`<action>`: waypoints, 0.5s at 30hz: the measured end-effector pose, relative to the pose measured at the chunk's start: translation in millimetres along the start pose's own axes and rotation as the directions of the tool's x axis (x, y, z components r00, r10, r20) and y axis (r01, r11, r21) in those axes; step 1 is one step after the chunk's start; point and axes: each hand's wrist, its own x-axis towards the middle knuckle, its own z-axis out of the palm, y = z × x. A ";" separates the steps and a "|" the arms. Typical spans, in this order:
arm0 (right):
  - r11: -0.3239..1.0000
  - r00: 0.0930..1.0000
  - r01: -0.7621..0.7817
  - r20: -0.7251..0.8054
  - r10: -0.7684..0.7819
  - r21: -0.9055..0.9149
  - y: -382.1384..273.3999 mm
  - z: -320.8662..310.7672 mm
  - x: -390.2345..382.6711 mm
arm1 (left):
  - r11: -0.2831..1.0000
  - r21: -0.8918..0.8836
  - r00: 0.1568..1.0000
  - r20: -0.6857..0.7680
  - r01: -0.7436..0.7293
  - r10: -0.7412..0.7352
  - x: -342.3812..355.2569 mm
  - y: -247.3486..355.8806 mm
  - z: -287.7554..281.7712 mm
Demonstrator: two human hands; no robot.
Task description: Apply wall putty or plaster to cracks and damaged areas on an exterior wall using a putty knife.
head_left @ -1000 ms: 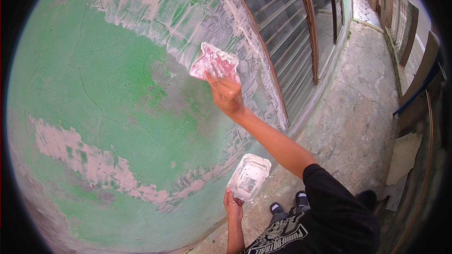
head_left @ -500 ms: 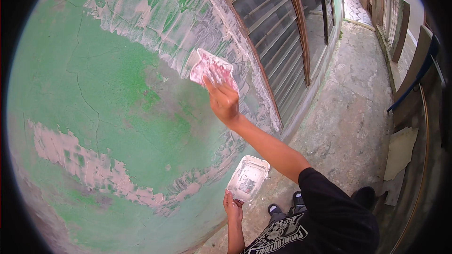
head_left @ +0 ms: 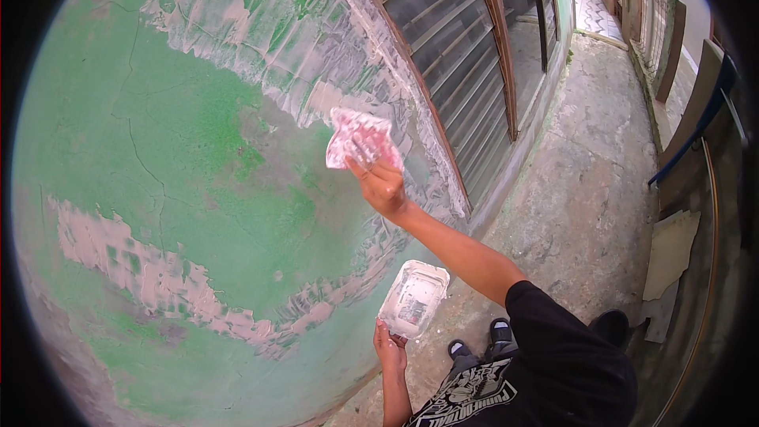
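pink spreader (head_left: 357,128) in right hand (head_left: 384,191), mostly beyond the knuckles (head_left: 383,177)

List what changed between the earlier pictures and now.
The right hand has moved the pink spreader down the wall; a pale filler patch now shows just above it. Nothing was newly gripped or let go. The left hand still holds the tray in about the same place.

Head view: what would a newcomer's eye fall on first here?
Most striking is the big green wall on the left, streaked with pale paste. Near the middle, the right hand holds a smeared pink piece. Lower down, the left hand holds a white tray.
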 end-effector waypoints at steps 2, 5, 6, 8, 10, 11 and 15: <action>0.995 1.000 -0.018 -0.018 0.017 -0.097 11.3 -1.7 12.7 | 1.000 -0.013 1.000 -0.001 -0.004 0.004 -1.5 -0.9 0.9; 0.994 0.999 -0.030 -0.015 0.028 -0.109 24.7 11.3 20.6 | 1.000 -0.008 1.000 0.004 -0.007 0.007 -3.1 -3.7 -0.9; 0.995 0.999 -0.039 0.005 0.040 -0.092 26.9 16.2 19.4 | 1.000 -0.009 1.000 0.003 -0.008 0.008 -4.2 -3.7 -1.4; 0.997 0.999 -0.040 0.018 0.041 -0.068 21.1 26.2 11.2 | 1.000 -0.025 1.000 -0.021 -0.006 0.006 -7.6 -3.1 -2.1; 0.998 0.999 -0.041 0.032 0.043 -0.043 13.8 30.8 1.1 | 1.000 -0.022 1.000 -0.021 -0.014 0.013 -5.0 -4.2 -3.6; 0.999 0.997 -0.049 0.065 0.050 -0.025 8.0 30.7 -3.8 | 1.000 -0.016 1.000 -0.019 -0.016 0.015 -4.9 -4.7 -5.2; 0.999 0.991 -0.038 0.128 0.039 -0.012 -5.4 18.2 -19.1 | 0.999 -0.026 0.999 -0.021 -0.025 0.025 -3.3 -5.3 -6.2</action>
